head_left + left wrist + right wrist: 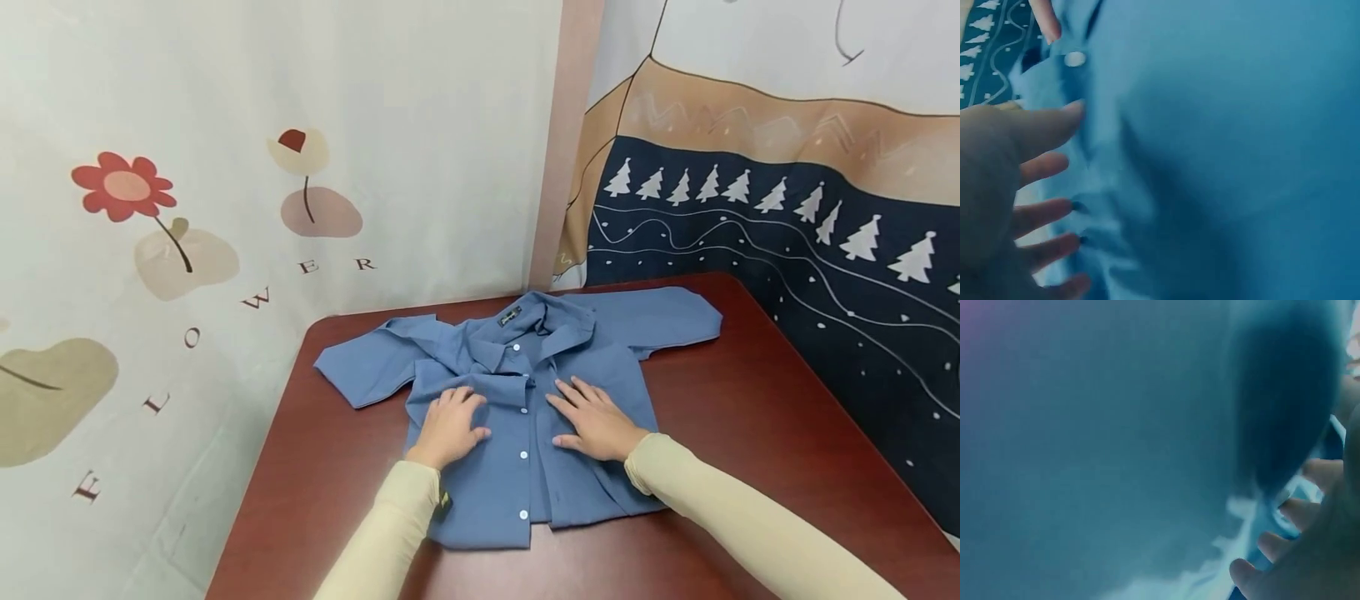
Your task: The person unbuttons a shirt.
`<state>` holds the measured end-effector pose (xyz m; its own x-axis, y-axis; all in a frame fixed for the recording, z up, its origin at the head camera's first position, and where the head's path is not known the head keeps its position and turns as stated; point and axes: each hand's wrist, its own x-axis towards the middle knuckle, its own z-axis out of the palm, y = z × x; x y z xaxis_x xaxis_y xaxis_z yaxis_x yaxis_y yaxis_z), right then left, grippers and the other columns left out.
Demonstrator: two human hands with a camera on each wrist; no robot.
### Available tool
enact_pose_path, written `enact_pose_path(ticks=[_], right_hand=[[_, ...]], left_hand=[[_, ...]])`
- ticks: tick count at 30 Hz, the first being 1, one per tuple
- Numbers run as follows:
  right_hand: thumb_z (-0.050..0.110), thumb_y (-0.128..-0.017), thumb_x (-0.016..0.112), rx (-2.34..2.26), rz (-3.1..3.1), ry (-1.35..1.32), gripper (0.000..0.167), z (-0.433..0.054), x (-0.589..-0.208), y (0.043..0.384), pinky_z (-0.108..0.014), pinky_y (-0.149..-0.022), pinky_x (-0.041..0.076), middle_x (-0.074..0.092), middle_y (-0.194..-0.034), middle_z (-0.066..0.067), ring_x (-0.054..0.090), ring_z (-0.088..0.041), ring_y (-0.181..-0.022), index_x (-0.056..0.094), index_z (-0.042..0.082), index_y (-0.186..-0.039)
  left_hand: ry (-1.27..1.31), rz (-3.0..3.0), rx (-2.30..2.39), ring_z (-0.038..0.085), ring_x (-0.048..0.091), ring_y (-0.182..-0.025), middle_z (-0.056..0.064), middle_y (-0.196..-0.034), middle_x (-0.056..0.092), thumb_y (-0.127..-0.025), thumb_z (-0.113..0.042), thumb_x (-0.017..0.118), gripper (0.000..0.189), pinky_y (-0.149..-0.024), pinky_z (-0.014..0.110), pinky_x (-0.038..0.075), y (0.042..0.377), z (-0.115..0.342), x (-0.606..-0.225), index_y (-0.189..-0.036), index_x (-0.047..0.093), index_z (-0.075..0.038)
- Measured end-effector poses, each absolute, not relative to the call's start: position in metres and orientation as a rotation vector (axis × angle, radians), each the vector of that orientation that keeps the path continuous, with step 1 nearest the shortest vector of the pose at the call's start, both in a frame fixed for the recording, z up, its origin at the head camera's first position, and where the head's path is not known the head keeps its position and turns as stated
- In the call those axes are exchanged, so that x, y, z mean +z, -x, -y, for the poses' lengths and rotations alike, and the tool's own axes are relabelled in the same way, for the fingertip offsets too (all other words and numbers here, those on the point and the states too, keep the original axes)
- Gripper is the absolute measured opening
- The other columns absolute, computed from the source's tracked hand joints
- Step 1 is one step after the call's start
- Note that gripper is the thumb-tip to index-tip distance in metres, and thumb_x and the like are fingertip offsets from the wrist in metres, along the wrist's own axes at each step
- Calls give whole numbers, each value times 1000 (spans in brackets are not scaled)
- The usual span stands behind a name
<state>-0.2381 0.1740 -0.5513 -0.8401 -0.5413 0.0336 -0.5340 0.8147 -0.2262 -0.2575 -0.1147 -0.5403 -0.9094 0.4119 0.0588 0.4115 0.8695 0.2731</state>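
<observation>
A blue button-up shirt (487, 467) lies front side up, its collar toward the far edge and its two sleeves spread left and right. White buttons run down the middle, and the front hangs partly open there. My left hand (450, 425) rests on the left front panel, fingers spread, just below a folded flap of cloth. On the right panel my right hand (598, 423) lies with its fingers apart. In the left wrist view the left fingers (1047, 215) touch the cloth. Blue cloth fills most of the right wrist view, with the right fingers (1275, 547) at its lower right.
The shirt lies on a reddish-brown table (750, 417) with rounded far corners. Behind it hangs a pale curtain (450, 167) with flower prints. A dark curtain (787, 242) with white trees stands along the right side.
</observation>
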Motion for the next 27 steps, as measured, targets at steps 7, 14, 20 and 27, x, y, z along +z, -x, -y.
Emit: enact_pose_path(ticks=[7, 14, 20, 27], right_hand=[[51, -94, 58, -360, -2919, 875, 71, -177, -564, 237, -62, -107, 21, 30, -154, -19, 22, -45, -141, 39, 9, -149], [46, -93, 63, -338, -2853, 816, 68, -176, -548, 221, -60, -107, 25, 35, -151, -19, 28, -43, -138, 44, 8, -146], [26, -90, 71, -807, -2980, 594, 41, -153, -528, 250, -43, -75, 50, 65, -97, -9, 62, -25, -87, 62, 4, -124], [21, -93, 67, -1357, -2730, 229, 47, -126, -523, 304, -31, -54, 44, 56, -65, -3, 52, -18, -56, 55, 4, -134]], left_hand=[[-562, -2797, 384, 41, 11, -145, 12, -159, 21, -87, -45, 70, 74, -105, 71, 11, 244, 117, -549, -150, 39, -23], [-606, -2709, 353, 41, 19, -143, 12, -156, 28, -82, -39, 77, 74, -104, 68, 22, 232, 116, -535, -147, 46, -21], [-660, -2894, 384, 34, 49, -120, 11, -131, 56, -84, -32, 76, 48, -96, 53, 41, 234, 116, -533, -126, 64, -13], [-697, -2971, 373, 28, 52, -107, 8, -119, 58, -82, -31, 77, 42, -89, 49, 45, 239, 116, -542, -118, 67, -12]])
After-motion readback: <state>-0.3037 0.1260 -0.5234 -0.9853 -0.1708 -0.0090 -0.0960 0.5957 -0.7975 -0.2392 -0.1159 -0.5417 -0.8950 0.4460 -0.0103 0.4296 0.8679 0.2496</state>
